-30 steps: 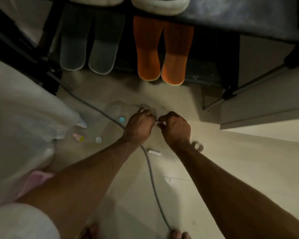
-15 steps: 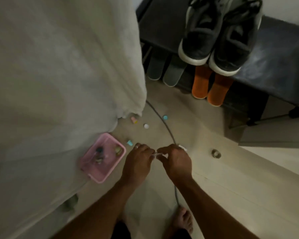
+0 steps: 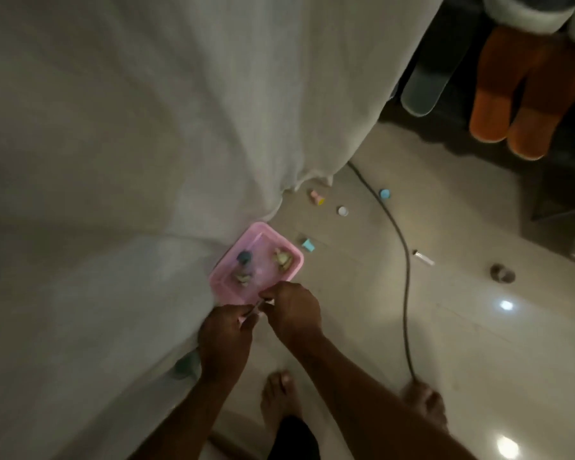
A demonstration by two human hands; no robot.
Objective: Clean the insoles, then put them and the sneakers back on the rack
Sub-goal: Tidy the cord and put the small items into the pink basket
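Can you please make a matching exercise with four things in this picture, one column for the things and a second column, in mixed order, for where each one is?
Things:
1. pink tray
2. orange insoles
3. grey cable
4. white sheet

Places:
A. on the rack, top right
B. hanging over the left side of the view
C. on the floor, just beyond both hands
D. running across the tiles, right of the tray

Pairs: 1-C, 2-A, 3-D, 4-B

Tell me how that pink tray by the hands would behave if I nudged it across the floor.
The pink tray looks like thin plastic, so probably light. On the glossy tile floor it would likely slide easily. Its small loose contents may shift.
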